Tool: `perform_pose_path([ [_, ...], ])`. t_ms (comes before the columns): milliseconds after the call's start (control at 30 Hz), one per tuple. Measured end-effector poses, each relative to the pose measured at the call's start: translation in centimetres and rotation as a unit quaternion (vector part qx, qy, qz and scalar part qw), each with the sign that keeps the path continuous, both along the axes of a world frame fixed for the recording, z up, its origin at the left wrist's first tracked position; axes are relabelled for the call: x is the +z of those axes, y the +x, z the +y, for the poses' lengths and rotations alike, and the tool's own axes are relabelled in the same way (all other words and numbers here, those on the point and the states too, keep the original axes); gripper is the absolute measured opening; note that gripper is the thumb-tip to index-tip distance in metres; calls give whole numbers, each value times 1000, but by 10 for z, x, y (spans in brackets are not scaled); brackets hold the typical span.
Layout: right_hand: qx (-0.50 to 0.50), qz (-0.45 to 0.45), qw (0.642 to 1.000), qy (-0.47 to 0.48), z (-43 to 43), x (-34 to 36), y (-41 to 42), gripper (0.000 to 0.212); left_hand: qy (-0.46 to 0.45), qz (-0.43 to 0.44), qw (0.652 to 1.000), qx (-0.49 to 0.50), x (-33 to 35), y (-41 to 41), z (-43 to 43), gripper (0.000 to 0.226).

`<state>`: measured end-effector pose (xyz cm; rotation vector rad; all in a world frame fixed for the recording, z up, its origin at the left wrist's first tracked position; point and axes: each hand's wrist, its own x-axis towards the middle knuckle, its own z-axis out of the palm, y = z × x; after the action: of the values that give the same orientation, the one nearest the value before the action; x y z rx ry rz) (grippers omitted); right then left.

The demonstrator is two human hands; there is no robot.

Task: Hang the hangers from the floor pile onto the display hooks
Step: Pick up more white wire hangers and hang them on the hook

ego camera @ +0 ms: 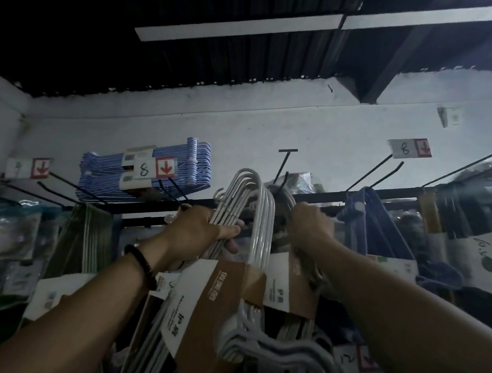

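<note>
In the centre of the frame the bundle of white hangers (259, 214) stands nearly upright, hook ends on top and bending to the left, just below a black display hook (281, 169). A brown and white cardboard sleeve (217, 303) wraps it lower down. The left hand (201, 229) grips its necks with curled fingers, and the right hand (310, 220) is curled around the top of a 2nd white bundle (285, 197).
</note>
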<state>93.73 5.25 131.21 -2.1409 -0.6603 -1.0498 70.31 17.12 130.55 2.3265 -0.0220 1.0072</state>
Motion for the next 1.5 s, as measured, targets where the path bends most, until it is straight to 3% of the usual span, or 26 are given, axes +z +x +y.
perform_pose_path([
  [100,-13,31,995,-90,-8,-1,16,47,13,-17,1000,17,-4,1,6,22],
  [200,9,30,982,-186,-33,17,6,40,7,-51,998,31,-6,7,-3,19],
  [300,54,-30,994,-85,-68,38,-29,37,-42,-95,994,34,-4,18,-16,19],
  [367,163,-45,986,-7,-93,45,-60,46,-33,-112,991,60,-3,28,-25,20],
  [467,382,99,919,-29,-122,42,-105,73,-28,-130,986,103,-1,44,-39,24],
  [533,343,96,928,-110,-128,41,-117,71,-6,-147,982,115,1,55,-47,26],
  [600,247,29,959,-139,-122,39,-119,51,7,-168,979,115,2,65,-55,27],
  [700,89,-111,985,-94,-112,39,-108,21,-5,-210,974,91,4,75,-66,31],
  [800,44,-154,986,-49,-106,41,-98,9,66,-245,954,157,6,82,-70,36],
  [933,35,-140,989,-27,-83,40,-76,23,94,-214,948,217,-13,94,-63,33],
  [1033,24,-130,991,-24,-67,34,-63,29,128,-234,943,201,-49,100,-57,65],
  [1100,29,-114,993,-28,-59,33,-57,31,196,-251,929,190,-64,98,-52,73],
  [1233,46,-81,995,-34,-41,37,-41,39,309,-155,919,192,-73,108,-29,79],
  [1367,53,-20,998,-35,-28,22,-24,41,364,-66,898,236,-96,124,-18,81],
  [1500,42,-41,996,-67,-32,16,-14,45,373,-60,892,250,-108,132,-16,83],
])
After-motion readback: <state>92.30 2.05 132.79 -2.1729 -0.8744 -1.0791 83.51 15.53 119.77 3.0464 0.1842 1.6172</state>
